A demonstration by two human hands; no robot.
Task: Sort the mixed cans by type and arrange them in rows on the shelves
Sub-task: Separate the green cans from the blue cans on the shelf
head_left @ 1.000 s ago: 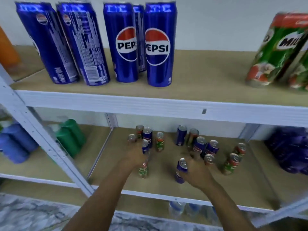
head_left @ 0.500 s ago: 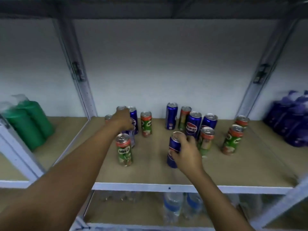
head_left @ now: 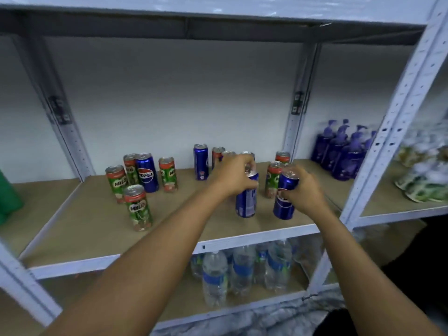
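Blue Pepsi cans and green-and-red Milo cans stand mixed on a wooden shelf (head_left: 97, 221). My left hand (head_left: 234, 175) grips the top of one blue Pepsi can (head_left: 246, 202) near the shelf's front. Just to its right, my right hand (head_left: 303, 192) holds a second blue Pepsi can (head_left: 283, 204). A Milo can (head_left: 138, 207) stands alone at the front left, with a cluster of Milo cans and one Pepsi can (head_left: 147, 172) behind it. More cans stand behind my hands, partly hidden.
White metal uprights (head_left: 388, 122) frame the shelf. Purple pump bottles (head_left: 341, 151) stand on the right bay, with blurred packets (head_left: 426, 175) further right. Water bottles (head_left: 242, 270) fill the shelf below. A green object (head_left: 7, 197) shows at the far left.
My left hand has moved right from the left cluster and taken hold of a blue Pepsi can. My right hand has carried its Pepsi can rightward. The view has shifted left and lower.
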